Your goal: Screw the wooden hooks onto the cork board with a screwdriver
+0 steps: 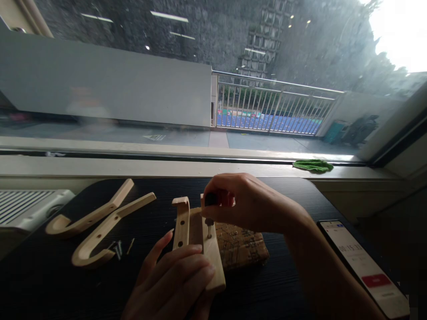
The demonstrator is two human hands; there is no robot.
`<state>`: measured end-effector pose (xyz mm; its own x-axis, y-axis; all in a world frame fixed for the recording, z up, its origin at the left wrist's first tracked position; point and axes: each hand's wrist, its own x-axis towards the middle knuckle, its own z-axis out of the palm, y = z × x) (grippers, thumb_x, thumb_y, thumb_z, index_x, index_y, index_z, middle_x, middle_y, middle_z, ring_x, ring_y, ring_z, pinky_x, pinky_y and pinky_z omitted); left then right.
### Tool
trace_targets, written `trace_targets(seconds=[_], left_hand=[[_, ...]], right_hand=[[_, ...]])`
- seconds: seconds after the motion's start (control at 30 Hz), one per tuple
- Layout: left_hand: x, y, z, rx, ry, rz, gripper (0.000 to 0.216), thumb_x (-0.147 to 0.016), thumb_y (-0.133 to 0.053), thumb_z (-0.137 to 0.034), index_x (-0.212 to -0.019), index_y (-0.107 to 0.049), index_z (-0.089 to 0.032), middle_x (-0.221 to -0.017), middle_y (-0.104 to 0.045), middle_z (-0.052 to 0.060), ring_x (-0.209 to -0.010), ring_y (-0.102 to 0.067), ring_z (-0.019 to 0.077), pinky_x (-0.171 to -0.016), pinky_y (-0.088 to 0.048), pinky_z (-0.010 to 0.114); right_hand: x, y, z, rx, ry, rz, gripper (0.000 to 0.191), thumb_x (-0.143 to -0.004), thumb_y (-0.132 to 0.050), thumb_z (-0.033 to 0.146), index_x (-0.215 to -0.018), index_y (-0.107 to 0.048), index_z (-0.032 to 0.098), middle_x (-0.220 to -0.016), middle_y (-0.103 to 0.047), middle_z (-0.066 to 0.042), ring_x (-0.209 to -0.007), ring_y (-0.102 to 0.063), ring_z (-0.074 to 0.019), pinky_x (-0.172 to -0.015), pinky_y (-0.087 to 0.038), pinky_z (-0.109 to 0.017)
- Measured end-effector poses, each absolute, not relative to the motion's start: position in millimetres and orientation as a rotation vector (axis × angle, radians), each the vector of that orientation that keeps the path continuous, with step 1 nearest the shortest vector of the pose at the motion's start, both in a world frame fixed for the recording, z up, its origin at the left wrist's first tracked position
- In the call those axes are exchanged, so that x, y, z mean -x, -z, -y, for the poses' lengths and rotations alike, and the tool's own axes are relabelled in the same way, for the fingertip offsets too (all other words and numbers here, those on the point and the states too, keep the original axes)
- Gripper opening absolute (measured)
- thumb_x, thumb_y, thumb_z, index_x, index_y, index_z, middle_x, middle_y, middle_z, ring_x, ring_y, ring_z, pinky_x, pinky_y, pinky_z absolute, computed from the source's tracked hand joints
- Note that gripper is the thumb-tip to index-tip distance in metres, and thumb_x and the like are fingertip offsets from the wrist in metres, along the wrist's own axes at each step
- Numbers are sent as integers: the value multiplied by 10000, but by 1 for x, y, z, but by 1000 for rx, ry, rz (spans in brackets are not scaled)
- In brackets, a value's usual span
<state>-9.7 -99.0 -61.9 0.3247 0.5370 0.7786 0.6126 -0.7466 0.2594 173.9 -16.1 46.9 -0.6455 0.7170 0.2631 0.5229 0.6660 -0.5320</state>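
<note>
My right hand (248,198) is closed around the red and black handle of a screwdriver (211,200). Its short metal shaft points down at a hole in a pale wooden piece (216,269); whether a screw sits there is too small to tell. Wrapped over the lower part of that piece are the fingers of my left hand (176,275). Just left of it stands a curved wooden hook (182,222) with two dark holes, its lower end hidden behind my left fingers. A worn brown block (243,246) lies beneath and to the right.
Two more J-shaped wooden hooks, one farther back (90,220) and one nearer (100,231), lie on the black table (43,275). Beside them are several loose screws (117,250). A phone (362,266) showing a timer lies right. A green cloth (312,166) rests on the windowsill.
</note>
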Motion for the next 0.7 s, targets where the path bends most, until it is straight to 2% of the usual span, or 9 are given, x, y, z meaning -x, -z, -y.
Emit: trace_targets(seconds=[0.2, 0.37, 0.47, 0.7], left_hand=[[7, 61, 100, 2479, 1457, 1112, 192, -709, -652, -141, -873, -660, -242, -837, -707, -32, -883, -643, 170, -1018, -357, 482], [7, 61, 101, 2472, 1487, 1109, 225, -683, -677, -132, -881, -666, -238, -843, -707, -31, -883, -641, 171, -1016, -360, 485], [8, 62, 100, 2481, 1488, 1100, 230, -685, -675, -127, -890, -666, -231, -858, -704, -24, -892, -638, 172, -1015, -364, 482], [8, 62, 100, 2491, 1440, 1111, 213, -707, -660, -143, -894, -656, -243, -845, -702, -31, -892, -640, 168, -1024, -354, 486]], right_hand=[[-174, -47, 17, 845, -560, 2432, 246, -851, -517, 355, -998, -634, 195, -809, -604, 2, -672, -508, -80, -616, -370, -211], [-178, -48, 17, 786, -632, 2485, 316, -862, -462, 192, -1155, -581, 192, -905, -609, -18, -696, -528, -78, -645, -394, -200], [-179, -48, 16, 766, -656, 2457, 326, -858, -460, 171, -1162, -579, 168, -956, -600, -33, -753, -538, -83, -677, -402, -196], [-178, -47, 13, 839, -608, 2372, 292, -830, -502, 145, -1095, -615, 191, -860, -631, -2, -758, -548, -96, -700, -394, -220]])
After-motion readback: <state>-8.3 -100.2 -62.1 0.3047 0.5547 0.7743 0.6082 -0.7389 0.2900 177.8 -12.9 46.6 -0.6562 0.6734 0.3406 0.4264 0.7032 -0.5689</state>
